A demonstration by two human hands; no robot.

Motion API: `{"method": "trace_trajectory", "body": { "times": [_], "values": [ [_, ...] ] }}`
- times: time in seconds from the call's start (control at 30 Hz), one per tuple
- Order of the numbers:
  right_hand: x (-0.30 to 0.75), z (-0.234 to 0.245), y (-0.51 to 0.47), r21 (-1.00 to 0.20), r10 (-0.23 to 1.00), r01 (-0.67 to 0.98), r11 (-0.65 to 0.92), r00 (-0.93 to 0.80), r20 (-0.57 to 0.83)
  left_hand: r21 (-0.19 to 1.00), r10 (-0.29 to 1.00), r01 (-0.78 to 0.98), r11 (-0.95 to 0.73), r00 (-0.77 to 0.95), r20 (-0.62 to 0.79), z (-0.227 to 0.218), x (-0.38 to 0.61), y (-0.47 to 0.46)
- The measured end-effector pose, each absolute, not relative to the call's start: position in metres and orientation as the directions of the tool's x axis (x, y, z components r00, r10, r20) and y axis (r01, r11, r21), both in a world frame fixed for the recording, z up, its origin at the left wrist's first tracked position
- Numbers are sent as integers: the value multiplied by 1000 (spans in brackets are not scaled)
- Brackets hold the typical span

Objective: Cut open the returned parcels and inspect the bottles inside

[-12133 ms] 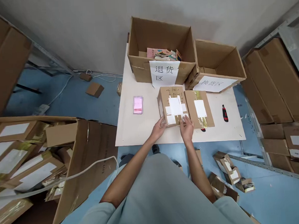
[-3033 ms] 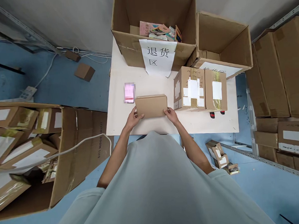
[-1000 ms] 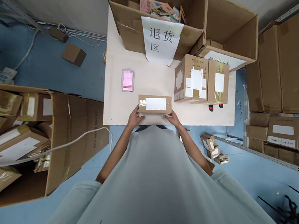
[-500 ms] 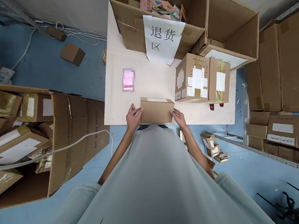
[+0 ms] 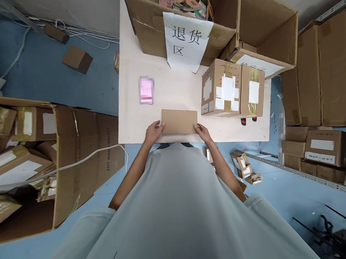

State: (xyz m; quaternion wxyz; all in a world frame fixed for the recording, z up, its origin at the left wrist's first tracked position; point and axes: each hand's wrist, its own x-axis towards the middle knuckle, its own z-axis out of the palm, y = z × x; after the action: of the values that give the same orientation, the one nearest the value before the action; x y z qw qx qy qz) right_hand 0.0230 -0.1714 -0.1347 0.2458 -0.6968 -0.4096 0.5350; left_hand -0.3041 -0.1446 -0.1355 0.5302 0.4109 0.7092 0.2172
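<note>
A plain brown parcel (image 5: 179, 121) lies flat at the counter's (image 5: 170, 90) six o'clock edge, left hand (image 5: 153, 132) and right hand (image 5: 203, 132) clasping its ends, tape uncut; two labelled parcels (image 5: 232, 90) wait at two o'clock.

Plain brown box (image 5: 179, 121), cream table (image 5: 171, 94)

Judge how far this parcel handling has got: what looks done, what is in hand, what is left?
Done: two taped parcels stand together on the table. In hand: left hand and right hand hold a plain carton. Left: more labelled parcels in the floor box.
</note>
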Motion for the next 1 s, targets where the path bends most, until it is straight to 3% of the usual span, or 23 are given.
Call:
{"method": "trace_trajectory", "body": {
  "times": [0.13, 0.3, 0.5, 0.8, 1.0],
  "values": [
    [23, -127, -197, -759, 786, 248, -602, 13, -619, 728, 779, 325, 604, -44, -626, -133, -307, -172],
    [15, -121, -211, -797, 805, 194, -572, -54, -591, 756, 771, 217, 618, 23, -637, -142, -304, -195],
    [13, -112, -197, -826, 846, 233, -514, -25, -533, 812, 829, 165, 559, -79, -554, -156, -310, -182],
    [13, -96, -161, -809, 915, 428, -404, 178, -363, 930, 941, 210, 302, -220, -256, -125, -317, -142],
    [6, -105, -148, -762, 900, 480, -435, 220, -376, 917, 932, 231, 325, -242, -270, -115, -316, -139]
  ]
}}
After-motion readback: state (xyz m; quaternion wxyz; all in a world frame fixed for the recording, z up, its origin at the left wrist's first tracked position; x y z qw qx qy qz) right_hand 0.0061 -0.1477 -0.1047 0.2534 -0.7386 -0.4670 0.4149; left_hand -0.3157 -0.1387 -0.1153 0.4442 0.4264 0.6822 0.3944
